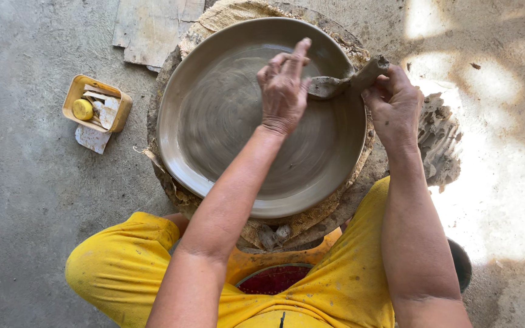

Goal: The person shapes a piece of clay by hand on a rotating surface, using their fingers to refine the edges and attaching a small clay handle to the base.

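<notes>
A wide, shallow bowl of wet grey clay [214,121] sits on a round wheel [165,182] on the ground in front of me. My right hand [396,106] grips a clay-smeared strip of cloth [347,82] draped over the bowl's right rim. My left hand [284,88] reaches over the bowl, fingers pinching the inner end of that cloth against the wall. Both hands are coated in clay. My knees in yellow cloth frame the wheel.
A small tan tray [95,104] holding a yellow ball and pale scraps rests on the concrete at left. A flat board [153,27] lies at the top. A lump of grey clay [439,140] sits right of the wheel. A dark bowl's edge [462,261] shows by my right knee.
</notes>
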